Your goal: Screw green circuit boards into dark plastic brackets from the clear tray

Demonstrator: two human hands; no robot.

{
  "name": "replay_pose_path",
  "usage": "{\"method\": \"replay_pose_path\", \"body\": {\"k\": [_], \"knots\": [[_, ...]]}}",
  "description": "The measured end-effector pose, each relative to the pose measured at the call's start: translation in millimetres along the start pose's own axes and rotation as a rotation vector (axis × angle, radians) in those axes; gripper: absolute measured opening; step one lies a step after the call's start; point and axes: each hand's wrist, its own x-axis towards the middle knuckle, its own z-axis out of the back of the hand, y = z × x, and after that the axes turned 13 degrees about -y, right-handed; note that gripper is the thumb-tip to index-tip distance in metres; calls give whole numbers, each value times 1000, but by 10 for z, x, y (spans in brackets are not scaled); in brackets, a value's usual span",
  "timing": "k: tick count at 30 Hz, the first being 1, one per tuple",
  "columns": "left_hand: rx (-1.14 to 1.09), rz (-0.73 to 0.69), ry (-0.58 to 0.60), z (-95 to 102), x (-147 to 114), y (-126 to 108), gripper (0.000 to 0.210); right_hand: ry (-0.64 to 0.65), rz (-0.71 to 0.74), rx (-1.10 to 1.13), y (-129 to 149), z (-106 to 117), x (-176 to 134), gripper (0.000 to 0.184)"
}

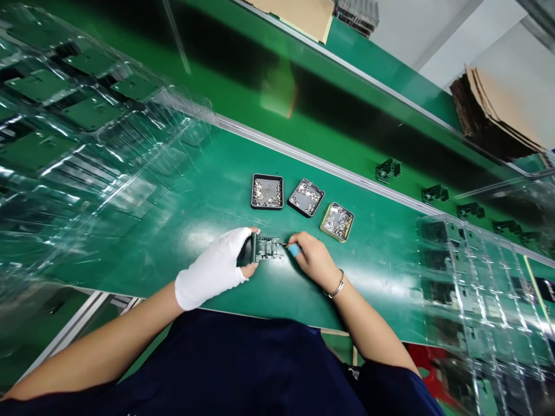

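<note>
My left hand [219,263], in a white glove with bare fingertips, is closed around a dark green slotted part [269,248] above the green work table. Its flat plate side faces the glove, and its slotted side points toward my right hand. My right hand [313,258] is bare, with blue tape on a finger and a bracelet at the wrist. Its thumb and forefinger pinch something small and thin at the part's right edge; its kind is too small to make out. Beyond the hands are a square tray [267,207], a tilted tray [306,212] and a yellowish-edged tray [326,232], all with small shiny metal pieces.
Stacked clear plastic trays [143,167] with green parts fill the left side. More clear trays [472,277] stand at the right. A metal rail [303,156] runs along the table's back. Cardboard sheets [503,115] lie on the upper shelf. A red stool [427,367] shows below right.
</note>
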Motion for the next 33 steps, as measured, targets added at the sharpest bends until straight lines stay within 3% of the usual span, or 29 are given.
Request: {"method": "replay_pose_path", "body": {"k": [6,11,18,22,26,29,33], "knots": [[6,-32,20,2,11,-8,51,83,12,-6,90,-16,16,28],[10,-50,9,3,12,-5,51,166,-97,-111,174,6,44,25],[23,-56,13,4,3,4,50,116,-114,199,80,97,18,17],[19,-75,12,-7,4,33,49,178,-47,80,150,92,-6,24],[-3,-64,36,4,11,51,49,250,-100,-77,245,86,13,22],[1,-71,12,9,-6,52,48,204,-135,30,192,123,19,18],[-15,-143,-94,-33,-51,45,48,-34,-101,133,86,163,15,17]]}}
